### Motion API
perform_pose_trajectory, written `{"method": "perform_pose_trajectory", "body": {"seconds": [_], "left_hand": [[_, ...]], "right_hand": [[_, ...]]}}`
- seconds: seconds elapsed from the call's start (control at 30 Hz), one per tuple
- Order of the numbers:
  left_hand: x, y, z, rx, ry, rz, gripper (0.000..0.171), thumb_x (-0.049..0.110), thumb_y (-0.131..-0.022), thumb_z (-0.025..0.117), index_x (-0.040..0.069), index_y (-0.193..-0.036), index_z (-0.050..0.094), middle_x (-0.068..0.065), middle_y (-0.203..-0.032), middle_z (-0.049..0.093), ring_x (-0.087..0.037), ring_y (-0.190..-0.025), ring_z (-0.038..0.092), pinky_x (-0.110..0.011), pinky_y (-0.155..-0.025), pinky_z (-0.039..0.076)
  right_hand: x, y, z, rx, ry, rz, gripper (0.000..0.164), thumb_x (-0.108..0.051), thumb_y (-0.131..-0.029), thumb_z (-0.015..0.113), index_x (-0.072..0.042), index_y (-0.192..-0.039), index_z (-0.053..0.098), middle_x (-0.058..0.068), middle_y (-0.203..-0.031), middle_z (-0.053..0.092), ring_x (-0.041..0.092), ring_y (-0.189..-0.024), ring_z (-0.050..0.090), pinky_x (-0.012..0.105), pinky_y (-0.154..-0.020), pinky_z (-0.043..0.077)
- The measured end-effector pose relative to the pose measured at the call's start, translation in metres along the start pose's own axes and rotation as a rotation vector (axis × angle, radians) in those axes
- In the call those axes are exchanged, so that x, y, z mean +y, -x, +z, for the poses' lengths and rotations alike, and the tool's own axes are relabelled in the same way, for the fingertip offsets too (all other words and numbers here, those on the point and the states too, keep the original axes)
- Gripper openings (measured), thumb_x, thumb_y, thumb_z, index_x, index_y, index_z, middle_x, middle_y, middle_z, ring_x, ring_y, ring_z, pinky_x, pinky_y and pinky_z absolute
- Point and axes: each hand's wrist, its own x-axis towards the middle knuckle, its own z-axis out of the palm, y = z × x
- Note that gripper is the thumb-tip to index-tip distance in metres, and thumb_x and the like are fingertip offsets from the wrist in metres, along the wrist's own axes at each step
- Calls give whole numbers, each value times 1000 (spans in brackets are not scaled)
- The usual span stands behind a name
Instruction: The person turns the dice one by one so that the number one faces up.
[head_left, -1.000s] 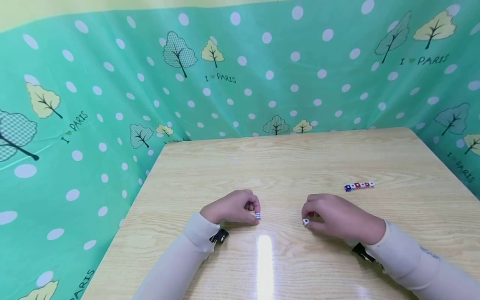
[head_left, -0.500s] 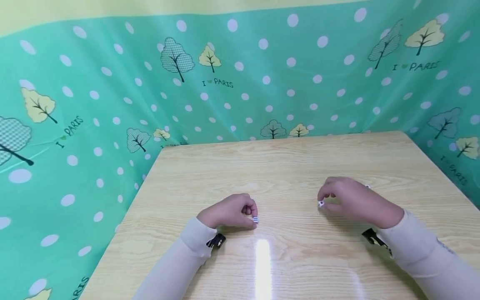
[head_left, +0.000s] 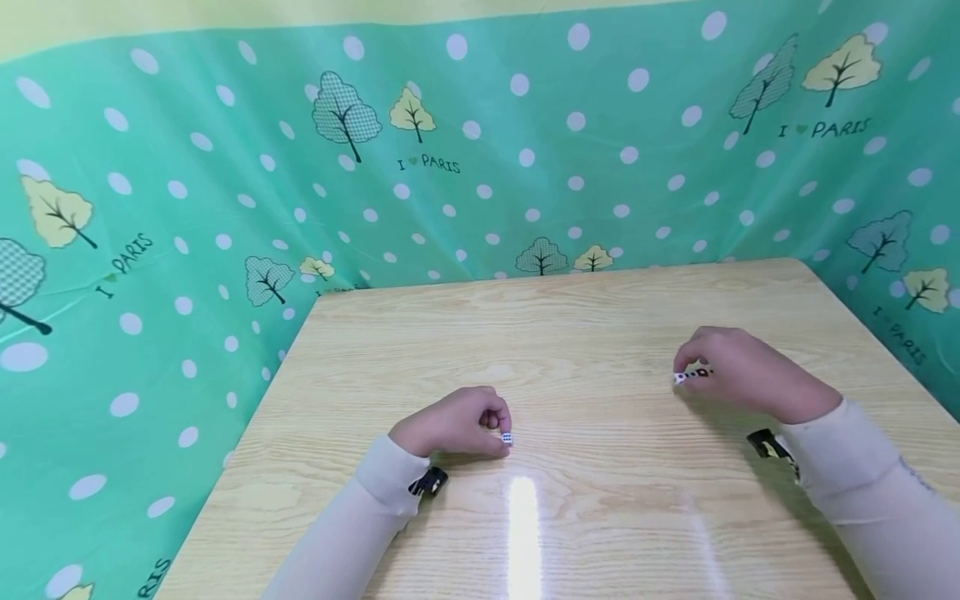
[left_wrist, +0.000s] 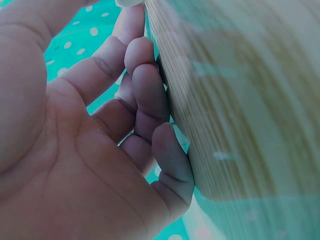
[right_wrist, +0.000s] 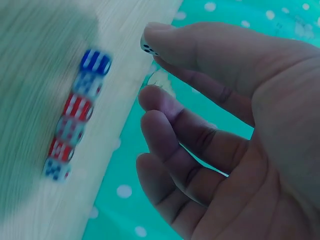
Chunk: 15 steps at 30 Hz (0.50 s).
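Between thumb and forefinger, my left hand (head_left: 456, 423) pinches a white die (head_left: 507, 439) with dark pips, low over the middle of the table. In the left wrist view only a sliver of that die shows at the top edge. My right hand (head_left: 738, 368) pinches another white die (right_wrist: 148, 48) by its thumb and fingertip, at the near left end of a row of dice. Blue, white and red dice make up this straight row, with a blue die (right_wrist: 95, 62) at one end and a white die (right_wrist: 57, 170) at the other. In the head view the right hand hides most of the row.
The wooden table (head_left: 480, 333) has a light grain and a bright reflection near its front. A green dotted cloth (head_left: 480, 150) with trees hangs behind the table and along its sides. Dark bands show at both sleeve cuffs.
My right hand has carried its die right and away from me, from the table's middle to the row, which it now covers. The left hand keeps its die in nearly the same place.
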Motion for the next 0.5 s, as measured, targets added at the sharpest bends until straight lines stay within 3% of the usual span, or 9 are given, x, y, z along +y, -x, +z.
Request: {"method": "perform_pose_trajectory", "body": {"seconds": [0.2, 0.5], "left_hand": [[0, 0, 0, -1, 2, 2, 16, 27, -83, 86, 25, -86, 70, 1, -93, 56, -12, -84, 51, -26, -74, 45], [0, -1, -1, -6, 4, 8, 17, 27, -83, 86, 25, -86, 69, 1, -93, 56, -11, -83, 51, -26, -73, 45]], "right_hand": [[21, -2, -2, -34, -10, 96, 11, -18, -87, 83, -14, -96, 78, 10, -105, 72, 32, -98, 67, 54, -84, 55], [46, -2, -7, -33, -7, 138, 10, -18, -86, 81, -14, -95, 78, 11, -106, 75, 36, -102, 67, 57, -85, 53]]}}
